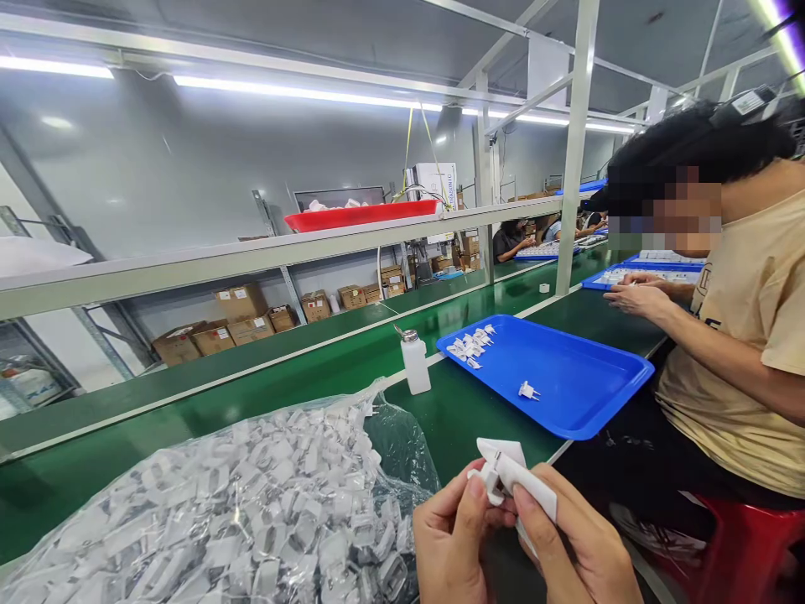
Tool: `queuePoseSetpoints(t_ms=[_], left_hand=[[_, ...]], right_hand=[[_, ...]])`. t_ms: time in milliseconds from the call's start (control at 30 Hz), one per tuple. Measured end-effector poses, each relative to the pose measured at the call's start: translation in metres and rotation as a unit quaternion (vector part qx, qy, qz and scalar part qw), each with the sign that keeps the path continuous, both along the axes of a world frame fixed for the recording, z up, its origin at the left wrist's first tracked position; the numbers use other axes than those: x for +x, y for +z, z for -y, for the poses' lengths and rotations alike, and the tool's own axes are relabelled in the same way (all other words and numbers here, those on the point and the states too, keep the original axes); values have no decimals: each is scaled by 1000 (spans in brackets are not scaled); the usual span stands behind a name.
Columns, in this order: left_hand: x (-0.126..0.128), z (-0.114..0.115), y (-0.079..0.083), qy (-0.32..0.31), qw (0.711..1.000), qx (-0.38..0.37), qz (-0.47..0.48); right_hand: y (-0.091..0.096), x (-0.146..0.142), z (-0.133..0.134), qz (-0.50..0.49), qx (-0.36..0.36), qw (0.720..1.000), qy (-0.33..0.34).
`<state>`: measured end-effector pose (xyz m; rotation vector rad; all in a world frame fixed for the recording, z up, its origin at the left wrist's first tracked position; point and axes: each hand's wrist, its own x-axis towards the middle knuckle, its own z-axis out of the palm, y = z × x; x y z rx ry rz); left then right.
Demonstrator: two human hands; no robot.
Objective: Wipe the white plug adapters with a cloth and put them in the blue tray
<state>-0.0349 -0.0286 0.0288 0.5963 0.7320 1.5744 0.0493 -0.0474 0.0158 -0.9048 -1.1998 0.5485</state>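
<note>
My left hand (449,541) pinches a small white plug part (487,482) at the bottom middle of the head view. My right hand (575,545) grips a folded white cloth (525,482) pressed against that part. Both hands hover over the near edge of the green bench (302,377). To their left lies a large clear bag of white plug parts (251,512). Ahead to the right sits a blue tray (579,394) with several white plug parts (471,344) at its far corner and one single plug part (528,391) near its middle.
A white dispenser bottle (415,361) stands between bag and tray. A person in a beige shirt (742,335) sits on a red stool (748,545) at my right, hands over another blue tray (641,275). A red tray (361,216) rests on the upper shelf. Cardboard boxes (239,323) line the far wall.
</note>
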Motion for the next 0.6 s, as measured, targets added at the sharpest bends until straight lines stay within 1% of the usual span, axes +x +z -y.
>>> queuePoseSetpoints(t_ms=[100,167,233,267,300,333,400,467,533,600], left_hand=[[6,-3,-5,12,999,14,-30],[10,-5,-8,12,999,24,-43],[12,-6,-9,14,998,34,-51],[13,-7,-9,16,998,37,-52],[14,-7,-9,18,998,37,-50],[14,-6,-8,20,998,33,-45],[13,-5,-8,25,999,20,-30],[13,-4,-8,39,999,14,-23],[12,-3,-7,65,997,12,-34],[10,-3,-6,98,993,14,-59]], right_hand=[[-14,11,-9,-59,-85,994,46],[-26,15,-16,-128,-142,978,81],[-32,15,-21,-198,-160,960,113],[-33,13,-22,-216,-151,957,124],[-32,11,-22,-216,-135,959,128],[-29,8,-21,-197,-113,966,120],[-22,2,-16,-120,-65,987,80],[-15,-2,-12,-37,-9,999,33],[-12,-3,-10,27,47,998,7],[-14,0,-11,85,97,992,5]])
